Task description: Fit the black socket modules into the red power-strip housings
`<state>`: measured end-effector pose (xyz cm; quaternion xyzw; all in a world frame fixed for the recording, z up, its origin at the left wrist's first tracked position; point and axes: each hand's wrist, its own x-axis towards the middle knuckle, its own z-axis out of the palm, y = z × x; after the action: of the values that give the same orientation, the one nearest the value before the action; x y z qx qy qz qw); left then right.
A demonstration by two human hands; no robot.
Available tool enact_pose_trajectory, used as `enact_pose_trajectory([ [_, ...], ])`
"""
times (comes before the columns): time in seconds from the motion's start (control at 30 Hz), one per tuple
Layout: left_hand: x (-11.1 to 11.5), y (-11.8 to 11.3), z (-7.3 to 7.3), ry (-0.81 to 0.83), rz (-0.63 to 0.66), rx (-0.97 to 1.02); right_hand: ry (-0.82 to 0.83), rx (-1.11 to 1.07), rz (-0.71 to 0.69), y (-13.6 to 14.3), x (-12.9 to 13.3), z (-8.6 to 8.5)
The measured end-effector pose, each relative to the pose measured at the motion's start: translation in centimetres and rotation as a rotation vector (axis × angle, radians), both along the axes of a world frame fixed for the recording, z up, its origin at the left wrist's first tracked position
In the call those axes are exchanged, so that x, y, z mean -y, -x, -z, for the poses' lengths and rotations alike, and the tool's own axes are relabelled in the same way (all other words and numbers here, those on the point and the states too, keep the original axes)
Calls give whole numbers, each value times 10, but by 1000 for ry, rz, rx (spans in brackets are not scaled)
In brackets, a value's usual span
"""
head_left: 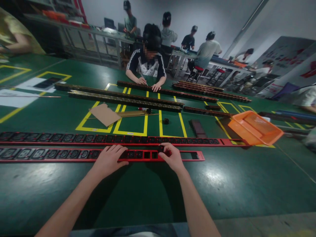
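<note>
A long red rail (201,156) lies across the table close to me, lined with black sockets and with a few open square cut-outs towards its right end. My left hand (108,161) is closed over this rail, fingers on the far side and thumb along the near edge. Between the thumb and fingers of my right hand (174,158) is a small black socket (161,148), just over the cut-outs. Whether it touches the rail I cannot tell. A second red rail (234,142), filled with black sockets for most of its length, runs parallel just beyond.
An orange tray (256,126) sits tilted at the right, near the far rail's end. Beyond the rails lie a cardboard piece (105,114), a loose black socket (166,121) and long dark bars (123,98). Opposite me, a person (148,62) works with a pen-like tool.
</note>
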<state>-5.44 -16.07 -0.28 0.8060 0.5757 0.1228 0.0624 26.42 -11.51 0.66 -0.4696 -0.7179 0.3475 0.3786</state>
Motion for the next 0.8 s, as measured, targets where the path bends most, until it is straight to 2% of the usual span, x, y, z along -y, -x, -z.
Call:
enact_pose_trajectory([
  [0.1,5,20,-3,53,-22,-31,17,-34,2,7,2,1],
  [0.2,7,23,-8,96,-36,-42,37,-53,-24,12,3,1],
  [0.3,6,10,-11,114,-15,-43,28,-48,-37,14,3,1],
  [0.5,-2,-42,-10,66,92,-25,29,-10,-9,15,2,2],
  [0.57,-3,-54,-10,13,82,-43,25,25,-17,18,2,1],
  [0.67,-3,-61,-9,-46,52,-62,-1,75,-34,26,2,-2],
  [0.8,-2,-58,-10,-54,68,-53,-68,69,-78,46,6,-4],
])
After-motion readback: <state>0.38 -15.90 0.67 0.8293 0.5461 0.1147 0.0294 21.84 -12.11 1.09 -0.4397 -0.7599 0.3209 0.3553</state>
